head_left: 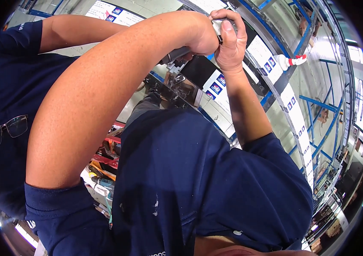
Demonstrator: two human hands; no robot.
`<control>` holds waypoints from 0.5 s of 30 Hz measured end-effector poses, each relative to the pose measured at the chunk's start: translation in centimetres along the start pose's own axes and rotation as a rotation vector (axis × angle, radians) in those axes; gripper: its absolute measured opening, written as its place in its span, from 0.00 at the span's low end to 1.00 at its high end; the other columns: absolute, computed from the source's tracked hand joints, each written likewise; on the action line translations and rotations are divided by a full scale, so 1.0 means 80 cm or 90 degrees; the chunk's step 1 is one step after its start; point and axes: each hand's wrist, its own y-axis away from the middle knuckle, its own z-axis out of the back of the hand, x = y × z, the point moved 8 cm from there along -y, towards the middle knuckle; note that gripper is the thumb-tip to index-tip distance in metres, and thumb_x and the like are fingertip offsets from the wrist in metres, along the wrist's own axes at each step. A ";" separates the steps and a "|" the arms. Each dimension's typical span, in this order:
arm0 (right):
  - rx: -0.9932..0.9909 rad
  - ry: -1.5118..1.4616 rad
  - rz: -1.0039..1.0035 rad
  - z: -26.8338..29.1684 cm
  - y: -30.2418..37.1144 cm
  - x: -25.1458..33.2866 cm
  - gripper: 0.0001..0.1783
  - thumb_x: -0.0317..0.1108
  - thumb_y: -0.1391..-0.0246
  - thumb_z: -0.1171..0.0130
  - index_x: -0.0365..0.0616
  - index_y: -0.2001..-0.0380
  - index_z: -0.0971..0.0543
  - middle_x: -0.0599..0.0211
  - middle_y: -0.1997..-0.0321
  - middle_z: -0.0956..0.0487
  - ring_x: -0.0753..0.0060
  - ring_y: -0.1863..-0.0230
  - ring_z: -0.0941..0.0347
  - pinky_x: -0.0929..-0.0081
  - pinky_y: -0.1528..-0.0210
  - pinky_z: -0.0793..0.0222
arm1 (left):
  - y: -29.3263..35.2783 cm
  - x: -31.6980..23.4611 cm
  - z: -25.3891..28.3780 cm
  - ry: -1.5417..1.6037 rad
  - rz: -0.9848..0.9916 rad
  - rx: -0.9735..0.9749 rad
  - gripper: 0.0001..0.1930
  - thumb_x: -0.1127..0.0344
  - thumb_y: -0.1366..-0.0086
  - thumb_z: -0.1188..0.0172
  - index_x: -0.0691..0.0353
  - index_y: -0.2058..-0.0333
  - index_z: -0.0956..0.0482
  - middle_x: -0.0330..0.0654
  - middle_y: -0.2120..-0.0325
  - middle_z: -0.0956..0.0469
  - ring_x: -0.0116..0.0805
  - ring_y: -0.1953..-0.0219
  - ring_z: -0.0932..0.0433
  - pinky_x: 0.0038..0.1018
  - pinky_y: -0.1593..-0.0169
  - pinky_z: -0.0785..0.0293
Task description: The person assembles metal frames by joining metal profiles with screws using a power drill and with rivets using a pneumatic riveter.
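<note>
My left hand (203, 37) is bent sharply at the wrist, its fingers mostly hidden behind it. It appears closed around a tool with a dark grey cylindrical body (176, 54), which juts out below the wrist. Facing it, my right hand (232, 42) curls its fingers and thumb around a silvery-grey piece (217, 26) with a black edge. Both hands meet over the work frame. Whether the grey piece and the cylinder are one tool cannot be told.
A co-worker (2, 94) in a dark blue shirt stands close on my left, one arm reaching behind mine. Long white-filmed profiles (290, 100) lie on blue metal racks (318, 102). A white bottle with a red cap (286, 62) stands at right. Tools fill a red cart (104, 160).
</note>
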 end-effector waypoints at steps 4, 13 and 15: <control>0.008 -0.040 0.035 0.001 -0.002 0.008 0.12 0.37 0.31 0.45 0.41 0.52 0.21 0.73 0.56 0.20 0.90 0.69 0.37 0.86 0.62 0.38 | 0.002 -0.007 -0.001 -0.040 -0.011 0.005 0.08 0.72 0.48 0.40 0.70 0.71 0.17 0.49 0.77 0.19 0.37 0.80 0.21 0.35 0.76 0.24; 0.015 -0.030 0.036 -0.005 -0.004 0.006 0.12 0.38 0.31 0.45 0.41 0.53 0.21 0.74 0.57 0.20 0.91 0.71 0.38 0.86 0.64 0.39 | 0.005 0.003 -0.001 0.023 0.002 -0.007 0.09 0.71 0.47 0.40 0.71 0.69 0.17 0.48 0.77 0.20 0.37 0.79 0.21 0.35 0.76 0.23; 0.016 -0.027 0.033 -0.005 -0.004 0.006 0.12 0.37 0.31 0.45 0.41 0.53 0.21 0.75 0.57 0.20 0.91 0.71 0.38 0.86 0.65 0.40 | 0.001 0.004 -0.002 0.021 -0.003 -0.011 0.09 0.71 0.47 0.40 0.70 0.70 0.17 0.48 0.78 0.20 0.37 0.79 0.21 0.35 0.76 0.23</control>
